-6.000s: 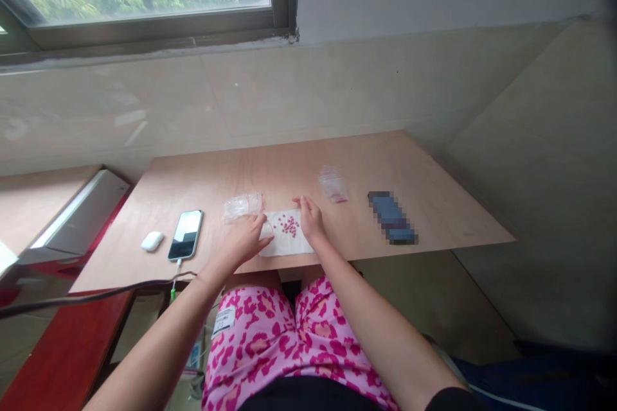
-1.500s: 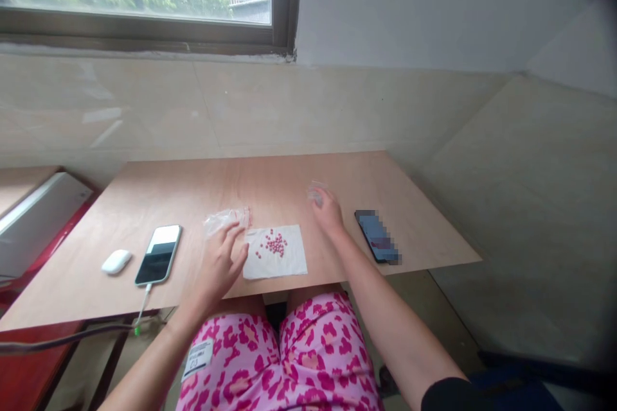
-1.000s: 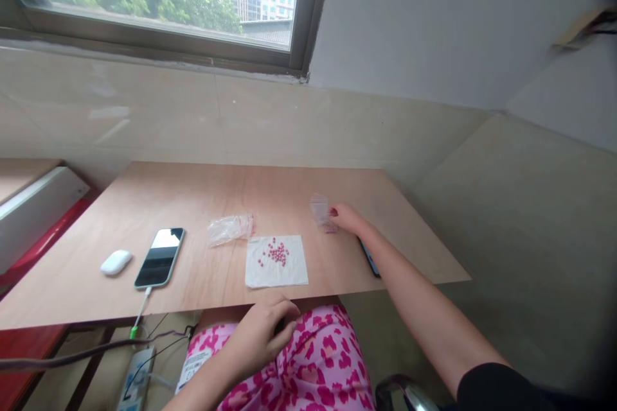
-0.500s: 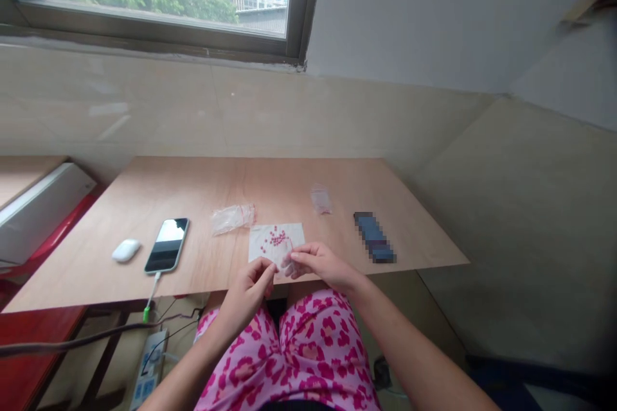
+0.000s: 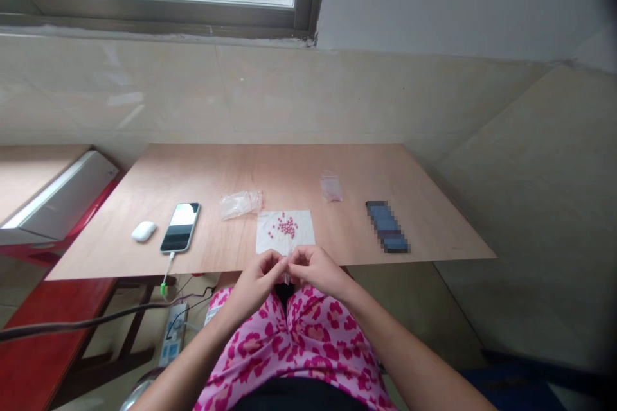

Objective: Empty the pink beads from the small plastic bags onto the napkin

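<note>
My left hand (image 5: 260, 277) and my right hand (image 5: 319, 270) meet fingertip to fingertip at the table's front edge, above my lap. Both are closed in a pinch on what looks like a small clear plastic bag (image 5: 288, 279), mostly hidden by the fingers; only a pale, see-through bit shows below them. Just beyond my fingertips lies a white sheet (image 5: 267, 244), partly covered by the hands at its near edge. A loose cluster of small pinkish-red beads (image 5: 288, 226) is scattered on it.
On the wooden table (image 5: 279, 167) lie a crumpled clear bag (image 5: 241, 204), a small zip bag (image 5: 331, 186), a dark blurred-out object (image 5: 387, 226), a phone (image 5: 180, 228) with a charging cable (image 5: 167, 273), and a white rounded case (image 5: 143, 231). A power strip (image 5: 172, 334) is below.
My hands have come together at the table edge; before, they were slightly apart with a see-through bag by the right fingers. The beads are now in fuller view. The camera view has shifted.
</note>
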`<state>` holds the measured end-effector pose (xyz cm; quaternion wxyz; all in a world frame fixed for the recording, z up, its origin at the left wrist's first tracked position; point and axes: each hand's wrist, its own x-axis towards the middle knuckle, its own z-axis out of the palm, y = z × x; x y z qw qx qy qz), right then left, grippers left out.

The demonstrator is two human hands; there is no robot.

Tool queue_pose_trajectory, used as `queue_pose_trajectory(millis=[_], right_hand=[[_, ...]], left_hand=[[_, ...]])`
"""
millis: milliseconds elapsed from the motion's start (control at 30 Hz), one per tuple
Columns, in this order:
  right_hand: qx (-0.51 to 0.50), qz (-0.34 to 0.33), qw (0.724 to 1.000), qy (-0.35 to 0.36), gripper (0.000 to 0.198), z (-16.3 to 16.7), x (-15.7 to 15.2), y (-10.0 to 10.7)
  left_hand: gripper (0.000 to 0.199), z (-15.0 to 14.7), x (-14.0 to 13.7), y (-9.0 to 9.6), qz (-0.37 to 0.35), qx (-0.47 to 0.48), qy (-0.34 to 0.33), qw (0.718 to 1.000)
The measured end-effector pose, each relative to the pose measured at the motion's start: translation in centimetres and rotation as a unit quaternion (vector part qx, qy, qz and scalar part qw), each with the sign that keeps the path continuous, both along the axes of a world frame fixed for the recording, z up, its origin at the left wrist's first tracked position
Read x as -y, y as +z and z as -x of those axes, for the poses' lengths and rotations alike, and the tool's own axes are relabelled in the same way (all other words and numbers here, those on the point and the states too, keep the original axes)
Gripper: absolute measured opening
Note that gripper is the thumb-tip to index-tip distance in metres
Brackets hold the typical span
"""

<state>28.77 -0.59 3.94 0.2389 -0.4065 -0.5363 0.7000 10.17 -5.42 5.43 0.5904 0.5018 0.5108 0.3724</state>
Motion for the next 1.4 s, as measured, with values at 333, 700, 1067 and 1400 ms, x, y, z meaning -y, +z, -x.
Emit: queue_pose_trajectory(millis=[333,700,1067,1400], right_hand=[[-0.057,0.038,0.995,0.075,0.042,0.0,0.4,0.8],[0.076,-0.110,0.990,0.040,0.015,0.3,1.1,0.2],[0.213,-0.349,0.911,0.058,0.013,-0.2,1.1,0.9],[0.048,-0.133,0.990,0.022,0.025,-0.5,0.7,1.2]], left_hand=[[0.037,0.3,0.3,0.1,-0.005,0.012,-0.057,0.998],[0.027,0.4,0.2,0.0,-0.100,-0.244,-0.062,0.963],[0.013,1.0,0.2,-0.4,-0.170,-0.350,-0.023,0.921],[0.065,1.0,0.6,-1.8,-0.227,-0.250,-0.073,0.938]])
